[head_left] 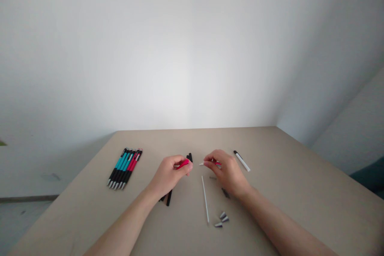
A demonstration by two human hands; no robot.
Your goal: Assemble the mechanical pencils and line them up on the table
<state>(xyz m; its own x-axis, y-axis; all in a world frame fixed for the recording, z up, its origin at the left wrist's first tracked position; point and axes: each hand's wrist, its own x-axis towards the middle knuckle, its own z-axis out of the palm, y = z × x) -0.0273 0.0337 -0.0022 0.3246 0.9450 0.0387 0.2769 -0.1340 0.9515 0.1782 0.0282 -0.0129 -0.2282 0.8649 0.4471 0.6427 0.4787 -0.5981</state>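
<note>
My left hand (172, 172) is closed around a pinkish-red pen barrel (182, 164), pinched between thumb and fingers. Facing it across a small gap, my right hand (223, 170) pinches a small, narrow pen part with a white tip (201, 164). A bit of pink and white (219, 164) shows beside the right fingers; whether it is held or lies on the table I cannot tell. Between the forearms lies a thin white pen refill (205, 200). Black tubular pieces (169, 197) lie partly hidden under my left hand, and others (190, 157) just beyond it.
Several assembled teal and red pens (124, 169) lie in a row at the left of the beige table (264, 140). Silver cone tips (222, 216), a small spring-like piece (213, 178) and dark pieces (225, 193) lie near my right forearm. Behind is a white-and-black pen part (241, 161).
</note>
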